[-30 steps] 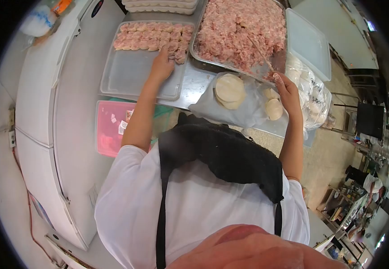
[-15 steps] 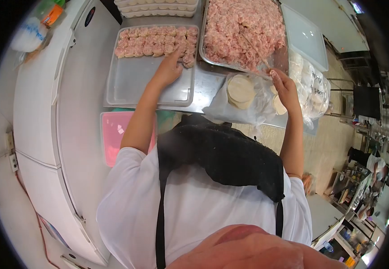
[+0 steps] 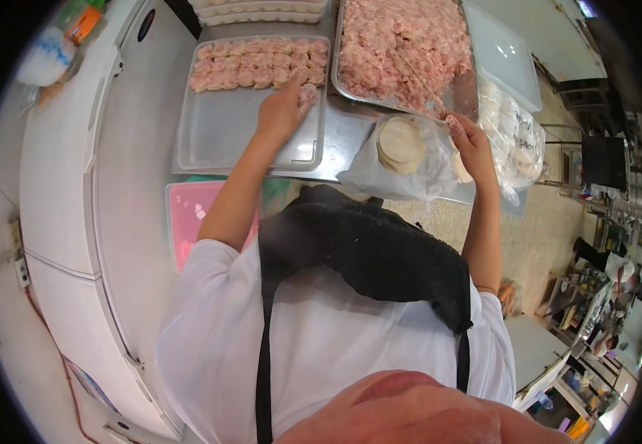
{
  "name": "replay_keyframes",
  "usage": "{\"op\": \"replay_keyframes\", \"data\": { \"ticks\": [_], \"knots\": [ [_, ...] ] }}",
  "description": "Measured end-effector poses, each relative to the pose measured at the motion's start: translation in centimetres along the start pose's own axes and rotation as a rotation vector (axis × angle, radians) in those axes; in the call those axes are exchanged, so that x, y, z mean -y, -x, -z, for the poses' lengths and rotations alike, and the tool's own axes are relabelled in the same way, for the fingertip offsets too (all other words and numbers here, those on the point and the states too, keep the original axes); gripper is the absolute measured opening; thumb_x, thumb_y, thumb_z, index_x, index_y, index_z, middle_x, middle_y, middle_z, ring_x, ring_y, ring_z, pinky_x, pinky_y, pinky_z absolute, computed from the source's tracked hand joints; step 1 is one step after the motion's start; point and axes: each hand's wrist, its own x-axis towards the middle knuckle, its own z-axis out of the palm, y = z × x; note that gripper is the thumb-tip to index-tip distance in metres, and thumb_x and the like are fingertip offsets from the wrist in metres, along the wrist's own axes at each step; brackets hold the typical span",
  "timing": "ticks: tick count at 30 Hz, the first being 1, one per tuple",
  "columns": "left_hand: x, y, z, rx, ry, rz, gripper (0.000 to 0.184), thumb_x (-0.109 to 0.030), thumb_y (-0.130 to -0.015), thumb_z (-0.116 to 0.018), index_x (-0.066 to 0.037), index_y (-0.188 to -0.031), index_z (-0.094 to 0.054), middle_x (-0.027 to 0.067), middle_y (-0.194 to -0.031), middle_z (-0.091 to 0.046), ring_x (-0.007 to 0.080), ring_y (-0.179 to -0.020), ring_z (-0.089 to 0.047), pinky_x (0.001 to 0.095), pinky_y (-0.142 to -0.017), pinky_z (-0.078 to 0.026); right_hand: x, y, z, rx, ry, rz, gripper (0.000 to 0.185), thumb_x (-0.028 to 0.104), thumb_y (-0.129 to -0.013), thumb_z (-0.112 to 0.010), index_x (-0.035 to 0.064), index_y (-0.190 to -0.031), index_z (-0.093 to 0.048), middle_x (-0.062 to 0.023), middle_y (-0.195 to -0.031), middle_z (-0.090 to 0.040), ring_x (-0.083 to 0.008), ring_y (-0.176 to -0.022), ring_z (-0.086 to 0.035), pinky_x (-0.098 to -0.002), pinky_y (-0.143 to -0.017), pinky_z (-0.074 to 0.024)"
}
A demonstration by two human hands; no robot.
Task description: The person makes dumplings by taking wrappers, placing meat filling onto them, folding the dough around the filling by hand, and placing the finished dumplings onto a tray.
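My left hand [image 3: 282,112] is over the right side of a clear plastic tray [image 3: 224,140], its fingers curled and smeared with pale pink paste. Rows of open-topped meat dumplings [image 3: 243,66] fill the tray's far part; those curled fingers sit just below the rightmost ones, and what they hold is hard to make out. My right hand [image 3: 469,140] grips the near end of a thin stick-like tool [image 3: 413,74], which rests on ground meat [image 3: 387,44] in a metal pan [image 3: 354,95]. Round dumpling wrappers [image 3: 401,144] are stacked on a plastic bag [image 3: 365,166] between my hands.
Stacked white trays [image 3: 258,13] stand at the back. Bagged wrappers [image 3: 513,140] and a translucent lid [image 3: 502,55] lie to the right. A pink container [image 3: 195,214] is below the table edge. A white refrigerator [image 3: 128,185] stands at left. Two people are far off at right.
My left hand has shifted slightly right and nearer to me, its fingers curling over the spot where the lowest right dumpling showed. My right hand stays on the stick-like tool.
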Motion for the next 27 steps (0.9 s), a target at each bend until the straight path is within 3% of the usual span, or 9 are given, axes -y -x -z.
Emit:
{"op": "replay_keyframes", "data": {
  "ticks": [3, 9, 14, 16, 19, 27],
  "knots": [
    [0.9, -0.9, -1.7, -0.112, -0.104, -0.199, 0.063, -0.016, -0.079, -0.066, -0.004, -0.135, -0.039, 0.0179, -0.103, -0.061, 0.0355, -0.094, -0.059, 0.0431, -0.077, -0.048, -0.5, 0.6, 0.3, 0.002, -0.026, -0.006, 0.030, 0.025, -0.096, -0.051, 0.0004, -0.109, -0.064, -0.0088, -0.101, -0.067, -0.0137, -0.094, -0.059, -0.0272, -0.086, -0.0441],
    [0.6, -1.8, -2.1, 0.027, -0.029, -0.225, 0.065, -0.012, -0.078, -0.066, -0.003, -0.136, -0.038, 0.0231, -0.118, -0.056, 0.0379, -0.105, -0.056, 0.0420, -0.088, -0.046, -1.8, 1.9, 0.9, -0.014, -0.028, -0.018, 0.029, 0.024, -0.097, -0.051, 0.0005, -0.108, -0.064, -0.0094, -0.104, -0.066, -0.0149, -0.099, -0.058, -0.0280, -0.089, -0.0431],
    [0.8, -1.8, -1.2, 0.053, 0.089, -0.133, 0.068, -0.012, -0.078, -0.067, -0.005, -0.138, -0.037, 0.0240, -0.123, -0.053, 0.0381, -0.108, -0.054, 0.0411, -0.091, -0.045, -3.1, 2.2, 0.8, -0.028, -0.139, 0.050, 0.028, 0.024, -0.098, -0.050, 0.0016, -0.109, -0.063, 0.0090, -0.065, -0.037, -0.0022, -0.056, -0.030, -0.0200, -0.050, -0.0244],
    [0.5, -2.2, -1.4, 0.035, 0.069, -0.184, 0.068, -0.012, -0.078, -0.067, -0.007, -0.139, -0.036, 0.0239, -0.124, -0.053, 0.0379, -0.107, -0.055, 0.0411, -0.091, -0.045, -2.7, 2.5, 0.6, -0.033, -0.165, 0.017, 0.028, 0.024, -0.098, -0.051, 0.0019, -0.109, -0.063, 0.0091, -0.065, -0.037, -0.0022, -0.056, -0.030, -0.0201, -0.050, -0.0245],
    [1.0, -3.1, -2.1, 0.002, 0.032, -0.277, 0.069, -0.014, -0.079, -0.066, -0.009, -0.140, -0.035, 0.0239, -0.123, -0.054, 0.0376, -0.106, -0.056, 0.0407, -0.090, -0.045, -2.2, 2.7, 0.5, -0.029, -0.109, -0.070, 0.028, 0.025, -0.096, -0.052, 0.0032, -0.107, -0.066, 0.0041, -0.073, -0.053, -0.0054, -0.062, -0.039, -0.0210, -0.058, -0.0363],
    [1.9, -2.3, -0.6, 0.107, 0.012, -0.062, 0.070, -0.009, -0.080, -0.058, -0.011, -0.143, -0.029, 0.0251, -0.104, -0.061, 0.0388, -0.097, -0.059, 0.0443, -0.083, -0.047, -0.7, 2.9, -0.6, -0.035, -0.118, -0.108, 0.029, 0.026, -0.096, -0.053, 0.0022, -0.105, -0.066, 0.0050, -0.066, -0.043, -0.0051, -0.061, -0.038, -0.0215, -0.056, -0.0338]
  ]
}}
